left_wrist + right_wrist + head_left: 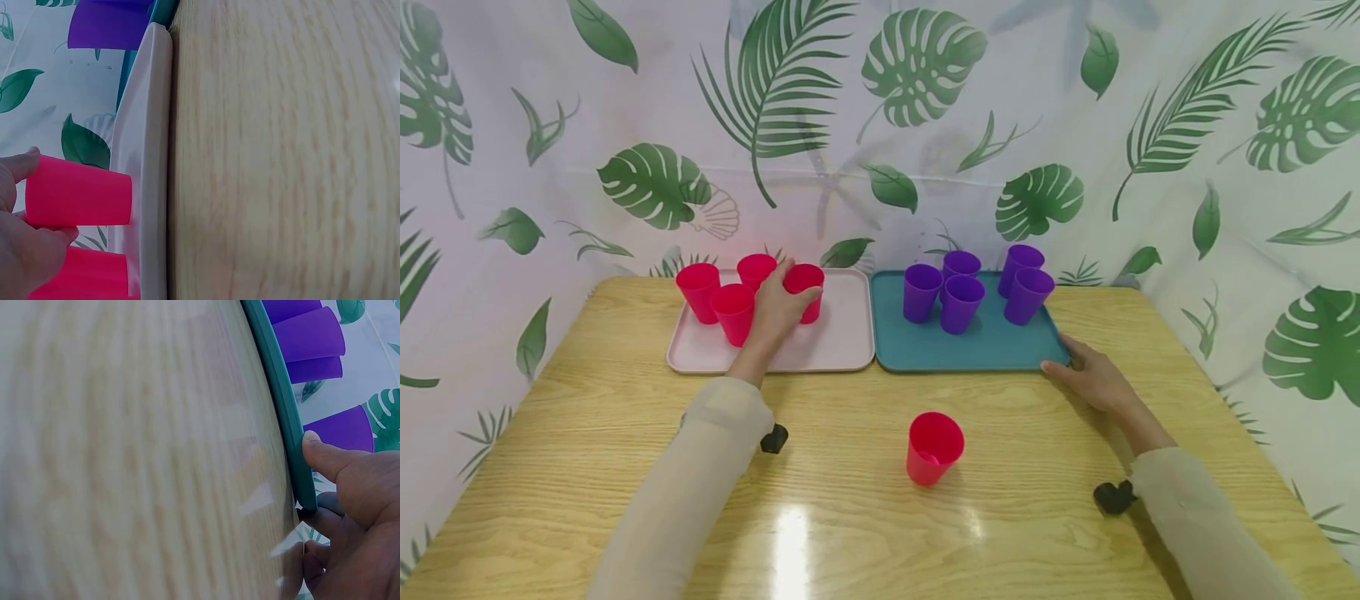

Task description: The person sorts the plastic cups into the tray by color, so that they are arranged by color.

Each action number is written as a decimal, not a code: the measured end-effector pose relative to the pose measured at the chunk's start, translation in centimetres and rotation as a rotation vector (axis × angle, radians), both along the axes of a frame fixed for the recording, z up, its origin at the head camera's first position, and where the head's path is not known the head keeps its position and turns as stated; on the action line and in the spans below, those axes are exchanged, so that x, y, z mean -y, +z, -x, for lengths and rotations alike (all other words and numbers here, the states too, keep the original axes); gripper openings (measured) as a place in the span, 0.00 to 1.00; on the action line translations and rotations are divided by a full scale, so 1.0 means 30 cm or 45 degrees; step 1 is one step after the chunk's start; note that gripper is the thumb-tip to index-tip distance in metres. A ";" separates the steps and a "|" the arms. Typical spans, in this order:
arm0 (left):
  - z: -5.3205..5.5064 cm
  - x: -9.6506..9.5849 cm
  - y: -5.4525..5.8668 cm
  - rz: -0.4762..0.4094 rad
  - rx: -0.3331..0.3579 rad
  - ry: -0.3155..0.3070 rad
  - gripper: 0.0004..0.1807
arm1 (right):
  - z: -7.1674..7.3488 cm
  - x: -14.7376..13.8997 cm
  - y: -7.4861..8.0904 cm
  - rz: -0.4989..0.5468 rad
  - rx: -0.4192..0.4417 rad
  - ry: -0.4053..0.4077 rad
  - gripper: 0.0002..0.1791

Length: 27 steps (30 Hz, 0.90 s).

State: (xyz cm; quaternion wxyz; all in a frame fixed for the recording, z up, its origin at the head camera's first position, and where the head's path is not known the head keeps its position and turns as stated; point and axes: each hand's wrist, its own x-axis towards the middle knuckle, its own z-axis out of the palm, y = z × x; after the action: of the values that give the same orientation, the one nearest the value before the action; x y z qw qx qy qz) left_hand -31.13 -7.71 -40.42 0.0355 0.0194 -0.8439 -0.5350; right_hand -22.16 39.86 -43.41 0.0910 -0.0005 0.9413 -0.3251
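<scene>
Over the pink tray (842, 354), my left hand (775, 312) grips a red cup (811, 308) by its upper part, thumb on one side and fingers on the other; in the left wrist view this red cup (81, 194) stands at the tray. Several other red cups (733, 312) are on the same tray, left of the hand. My right hand (1093, 375) holds the front right corner of the teal tray (1000, 354); the right wrist view shows its thumb (322, 453) on the rim and fingers around the corner. Several purple cups (961, 304) stand on that tray.
One more red cup (934, 450) stands upright on the wooden table (850, 517), in front of the trays. The two trays lie side by side, close together. A leaf-patterned cloth (880, 108) hangs behind the table and at its sides.
</scene>
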 end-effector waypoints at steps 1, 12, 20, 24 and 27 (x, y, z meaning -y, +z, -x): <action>0.000 0.002 -0.002 0.005 -0.002 0.002 0.42 | 0.001 0.000 0.000 0.001 0.000 0.002 0.49; -0.012 0.014 0.005 0.021 -0.015 -0.022 0.45 | 0.008 0.005 -0.004 -0.019 0.002 0.000 0.48; -0.043 0.021 0.017 0.033 -0.034 -0.063 0.45 | 0.009 0.002 -0.004 -0.028 -0.015 0.005 0.48; -0.065 0.022 0.018 0.048 -0.029 -0.064 0.44 | 0.008 -0.001 -0.006 -0.020 -0.016 0.008 0.48; -0.085 0.021 0.027 0.049 -0.027 -0.060 0.43 | 0.007 -0.004 -0.007 -0.013 -0.009 0.004 0.49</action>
State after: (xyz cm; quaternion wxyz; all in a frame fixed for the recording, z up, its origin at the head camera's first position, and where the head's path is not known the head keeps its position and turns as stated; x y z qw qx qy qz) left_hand -28.59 -8.34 -39.61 0.0322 -0.0067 -0.8538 -0.5195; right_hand -22.37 39.98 -43.63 0.0882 -0.0025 0.9433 -0.3200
